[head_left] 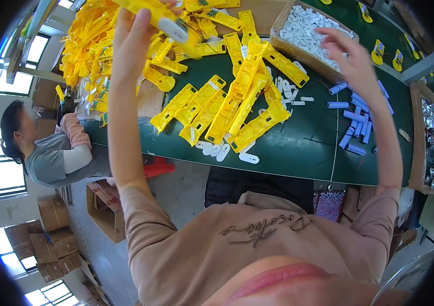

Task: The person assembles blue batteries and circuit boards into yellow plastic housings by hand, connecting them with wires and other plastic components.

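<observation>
My left hand (131, 33), at the upper left, is closed on a yellow plastic shell (154, 12). A white oval piece (172, 29) shows on that shell, which is slightly blurred and cut off by the top edge. Over the right side of the table, my right hand (349, 58) is raised with its fingers apart and nothing visible in them. It is nearest to a cardboard box (276, 42) full of small white parts (306, 25). Several more yellow shells (250, 133) lie in a loose stack between my arms.
Purple cylindrical cells (355, 116) with wires lie on the green table (306, 155) at the right. White oval covers (248, 158) sit near its front edge. A large yellow heap (87, 43) fills the far left, where another person (48, 148) sits. A box of shiny parts (417, 137) stands right.
</observation>
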`<state>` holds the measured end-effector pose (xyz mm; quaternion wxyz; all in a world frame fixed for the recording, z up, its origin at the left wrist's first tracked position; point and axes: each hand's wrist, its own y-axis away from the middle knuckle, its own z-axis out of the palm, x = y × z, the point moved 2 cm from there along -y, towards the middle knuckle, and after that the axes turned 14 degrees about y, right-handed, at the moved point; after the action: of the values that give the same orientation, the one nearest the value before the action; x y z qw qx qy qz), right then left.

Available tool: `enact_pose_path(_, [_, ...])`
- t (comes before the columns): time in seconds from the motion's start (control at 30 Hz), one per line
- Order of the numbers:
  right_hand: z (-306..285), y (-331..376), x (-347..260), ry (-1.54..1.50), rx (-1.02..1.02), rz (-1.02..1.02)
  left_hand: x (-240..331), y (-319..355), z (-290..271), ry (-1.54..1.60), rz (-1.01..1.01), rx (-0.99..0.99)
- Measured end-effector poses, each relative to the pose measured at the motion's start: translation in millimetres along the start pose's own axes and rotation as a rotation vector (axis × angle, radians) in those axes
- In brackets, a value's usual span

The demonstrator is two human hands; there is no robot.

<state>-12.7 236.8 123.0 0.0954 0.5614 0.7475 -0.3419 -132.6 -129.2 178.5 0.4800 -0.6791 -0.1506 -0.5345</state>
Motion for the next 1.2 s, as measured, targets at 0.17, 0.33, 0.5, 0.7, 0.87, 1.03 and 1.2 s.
enact_pose_path(0.17, [78, -6, -84, -0.387, -0.151, -0.218, -9, 38, 60, 0.637, -0.041, 0.021])
enact_pose_path(0.33, [112, 31, -126, -1.061, -0.572, 0.023, 3, 59, 79, 0.736, 0.032, -0.092])
enact_pose_path(0.5, [111, 61, -160, -1.199, -0.597, 0.041, 9, 74, 82, 0.656, 0.052, 0.075])
enact_pose_path(0.7, [110, 76, -150, -1.196, -0.348, 0.184, 16, 86, 76, 0.592, 0.081, 0.078])
enact_pose_path(0.87, [94, 91, -148, -1.251, -0.432, 0.229, 13, 90, 76, 0.483, 0.151, 0.256])
enact_pose_path(1.03, [56, 97, -149, -1.03, -0.063, 0.071, 3, 90, 76, 0.347, 0.123, 0.324])
enact_pose_path(1.2, [29, 82, -128, -0.442, 0.377, -0.085, -1, 97, 86, 0.173, 0.129, 0.315])
